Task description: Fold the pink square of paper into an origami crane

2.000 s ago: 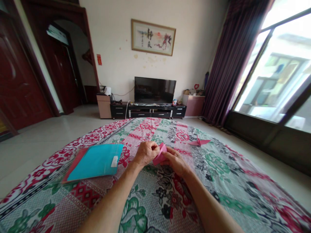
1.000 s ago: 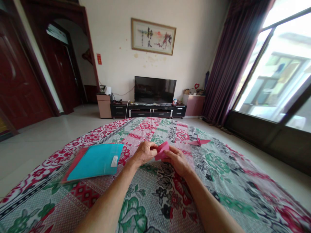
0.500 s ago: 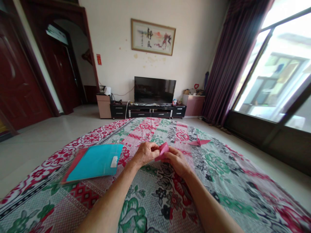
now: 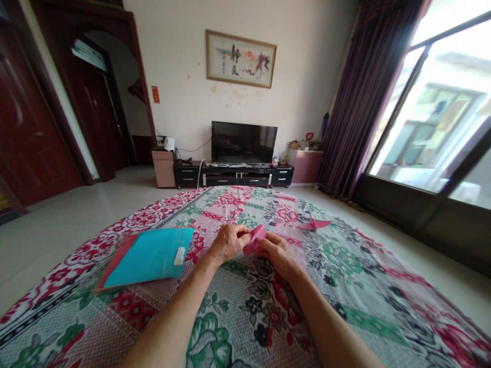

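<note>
A small folded pink paper [image 4: 253, 242] is held between both hands above the middle of the table. My left hand [image 4: 231, 241] pinches its left edge, fingers closed. My right hand [image 4: 279, 251] grips it from the right, with the thumb lying on its face. Farther back on the right, a pink folded paper figure [image 4: 314, 224] with pointed ends rests on the cloth. To the left of my hands lies a clear packet of coloured paper [image 4: 149, 258], blue on top with red showing at its left edge and a small white label.
A patterned cloth [image 4: 210, 332] covers the round table. Beyond it stand a low black cabinet [image 4: 222, 180] with a television [image 4: 244, 143] and a side cabinet [image 4: 307, 166]. A purple curtain [image 4: 356, 102] and a window are on the right, red doors on the left.
The pink paper has turned slightly in my fingers and shows a broader face. My right thumb has shifted up and left onto it. The left hand has hardly moved.
</note>
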The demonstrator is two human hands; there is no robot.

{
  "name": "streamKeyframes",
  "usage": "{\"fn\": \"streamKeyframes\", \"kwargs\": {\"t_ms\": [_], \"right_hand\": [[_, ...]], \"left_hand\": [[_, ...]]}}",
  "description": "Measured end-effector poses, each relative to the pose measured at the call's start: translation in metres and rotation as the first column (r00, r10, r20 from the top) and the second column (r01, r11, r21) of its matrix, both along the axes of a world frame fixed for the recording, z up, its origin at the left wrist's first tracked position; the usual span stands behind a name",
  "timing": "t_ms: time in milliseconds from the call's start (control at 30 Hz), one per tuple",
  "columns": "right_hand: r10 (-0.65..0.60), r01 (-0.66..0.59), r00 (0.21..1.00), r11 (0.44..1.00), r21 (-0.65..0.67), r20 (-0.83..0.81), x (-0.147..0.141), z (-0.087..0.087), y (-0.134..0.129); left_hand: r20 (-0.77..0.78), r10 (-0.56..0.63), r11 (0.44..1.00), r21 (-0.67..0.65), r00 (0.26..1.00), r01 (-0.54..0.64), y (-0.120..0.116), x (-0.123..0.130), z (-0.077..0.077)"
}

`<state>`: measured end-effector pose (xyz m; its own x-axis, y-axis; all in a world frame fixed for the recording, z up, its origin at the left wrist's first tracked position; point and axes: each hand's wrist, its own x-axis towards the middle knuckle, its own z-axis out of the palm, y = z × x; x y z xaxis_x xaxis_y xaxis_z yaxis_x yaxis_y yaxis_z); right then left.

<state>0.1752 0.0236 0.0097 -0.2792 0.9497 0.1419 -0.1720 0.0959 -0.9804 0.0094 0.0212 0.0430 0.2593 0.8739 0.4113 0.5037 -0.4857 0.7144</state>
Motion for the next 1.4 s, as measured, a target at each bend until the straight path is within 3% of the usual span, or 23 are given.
{"fn": "streamKeyframes", "kwargs": {"t_ms": [467, 667, 867, 1133, 1400], "right_hand": [[-0.009, 0.009, 1.0, 1.0, 0.024, 0.021, 0.0, -0.001, 0.0], [-0.019, 0.018, 1.0, 0.999, 0.031, 0.006, -0.001, -0.004, 0.002], [-0.019, 0.019, 1.0, 0.999, 0.039, 0.01, -0.002, -0.003, 0.001], [-0.043, 0.038, 0.998, 0.995, 0.088, 0.047, -0.002, 0.0, 0.0], [-0.047, 0.043, 0.996, 0.998, 0.046, 0.078, -0.003, 0.004, -0.004]], "left_hand": [[0.046, 0.111, 0.989, 0.097, 0.993, -0.115, 0.003, 0.006, -0.006], [-0.014, 0.056, 0.985, 0.163, 0.998, -0.053, 0.0, 0.007, 0.0], [-0.028, 0.043, 0.985, 0.165, 0.999, -0.038, -0.004, 0.008, 0.005], [0.027, 0.057, 0.99, 0.13, 0.998, -0.06, -0.001, 0.011, 0.001], [0.087, 0.099, 0.991, 0.081, 0.991, -0.106, -0.001, 0.013, -0.005]]}}
